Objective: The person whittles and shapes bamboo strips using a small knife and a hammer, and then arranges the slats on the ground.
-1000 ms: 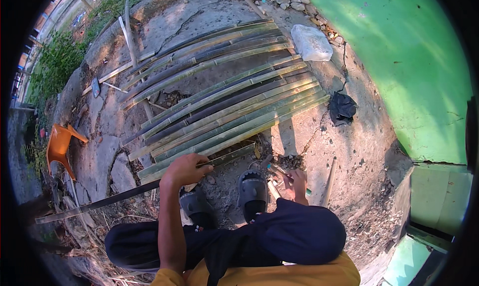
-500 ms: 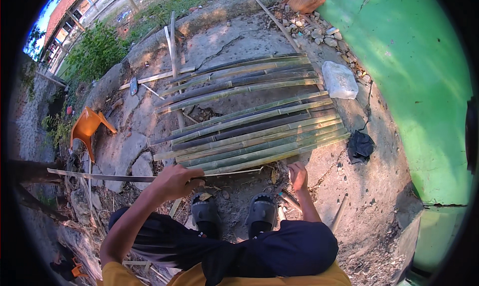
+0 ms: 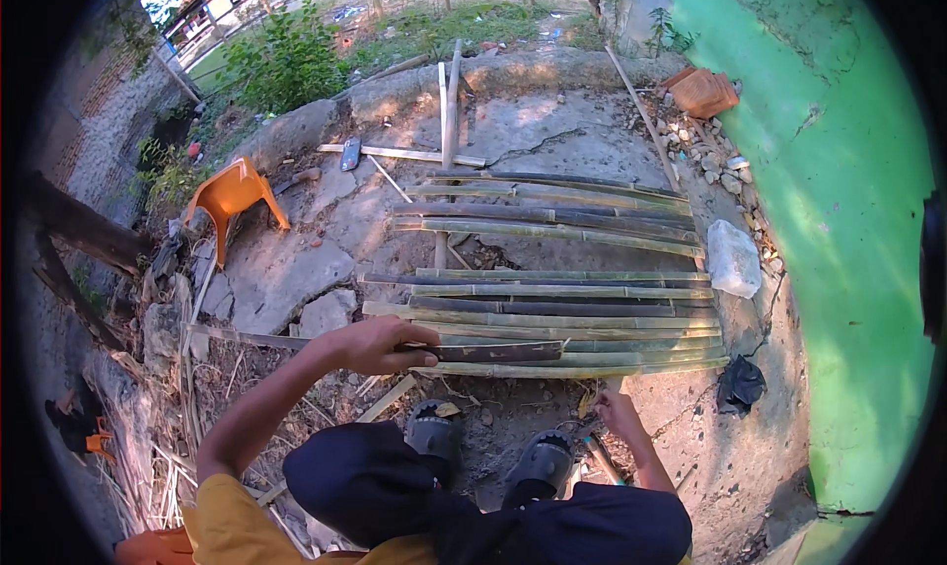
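My left hand [image 3: 380,343] is closed around a long dark bamboo strip [image 3: 503,352], held level above the nearest slats, its left end reaching out past my forearm. Closed fingers show on my right hand [image 3: 619,414], lower and to the right, beyond the strip's right end; whatever they may hold is too small to make out. In front of me several split bamboo slats [image 3: 562,306] lie side by side in two groups with a gap between, across a pole [image 3: 441,249] at their left and another pole [image 3: 641,116] at their right.
A pale block-like bundle [image 3: 734,257] and a crumpled black bag [image 3: 740,384] lie right of the slats, near the green wall [image 3: 858,269]. An orange plastic chair [image 3: 235,198] stands at left. A phone [image 3: 350,154] rests by a wooden strip. Rubble [image 3: 725,161] lines the wall.
The view has swung left, so the scene sits farther right. The strip in my left hand has turned, now showing its broad dark face over the nearest slats. My right hand remains closed.
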### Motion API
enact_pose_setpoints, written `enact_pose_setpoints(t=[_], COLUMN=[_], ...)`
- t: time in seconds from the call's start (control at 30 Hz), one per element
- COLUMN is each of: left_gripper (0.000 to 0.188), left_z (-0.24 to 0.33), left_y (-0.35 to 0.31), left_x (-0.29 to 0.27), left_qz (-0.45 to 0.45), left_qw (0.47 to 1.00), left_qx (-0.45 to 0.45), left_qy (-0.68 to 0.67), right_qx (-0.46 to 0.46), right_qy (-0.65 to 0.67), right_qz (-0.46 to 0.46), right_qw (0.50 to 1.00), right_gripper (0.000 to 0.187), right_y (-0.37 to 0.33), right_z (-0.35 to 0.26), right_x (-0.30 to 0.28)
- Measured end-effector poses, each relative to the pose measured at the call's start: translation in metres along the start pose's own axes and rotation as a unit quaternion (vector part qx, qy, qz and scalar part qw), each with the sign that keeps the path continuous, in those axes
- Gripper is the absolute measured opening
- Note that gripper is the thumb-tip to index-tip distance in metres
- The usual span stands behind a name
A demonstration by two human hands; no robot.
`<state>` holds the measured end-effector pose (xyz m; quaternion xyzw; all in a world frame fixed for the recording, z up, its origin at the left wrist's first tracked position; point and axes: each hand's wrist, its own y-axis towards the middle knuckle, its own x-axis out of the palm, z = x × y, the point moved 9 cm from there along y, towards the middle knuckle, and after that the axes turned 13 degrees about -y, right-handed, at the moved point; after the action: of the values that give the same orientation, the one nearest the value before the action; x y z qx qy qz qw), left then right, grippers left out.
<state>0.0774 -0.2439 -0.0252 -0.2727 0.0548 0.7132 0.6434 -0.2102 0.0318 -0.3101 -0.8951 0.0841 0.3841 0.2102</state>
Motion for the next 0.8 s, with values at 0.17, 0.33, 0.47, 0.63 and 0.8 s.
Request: enact_pose_setpoints(t=[0.17, 0.33, 0.47, 0.63, 0.8], left_gripper=[0.031, 0.029, 0.028, 0.024, 0.022], left_z=[0.001, 0.016, 0.013, 0.022, 0.043], left_y=[-0.017, -0.04, -0.052, -0.074, -0.086], left_x=[0.004, 0.008, 0.012, 0.006, -0.003], left_qz=[0.022, 0.058, 0.052, 0.119, 0.221], left_qw=[0.999, 0.986, 0.994, 0.985, 0.958], left_qx=[0.023, 0.106, 0.045, 0.093, 0.165], left_qy=[-0.041, -0.113, -0.084, -0.078, -0.073], right_qx=[-0.102, -0.123, -0.176, -0.293, -0.364], right_qy=[-0.19, -0.131, -0.238, -0.208, -0.335], right_qz=[-0.307, -0.303, -0.42, -0.411, -0.437], right_qw=[0.927, 0.936, 0.858, 0.838, 0.751], right_gripper=[0.027, 0.025, 0.024, 0.025, 0.029], right_y=[0.023, 0.101, 0.156, 0.204, 0.18], right_z=[-0.055, -0.171, -0.261, -0.387, -0.425], right_x=[0.017, -0.005, 0.02, 0.06, 0.126])
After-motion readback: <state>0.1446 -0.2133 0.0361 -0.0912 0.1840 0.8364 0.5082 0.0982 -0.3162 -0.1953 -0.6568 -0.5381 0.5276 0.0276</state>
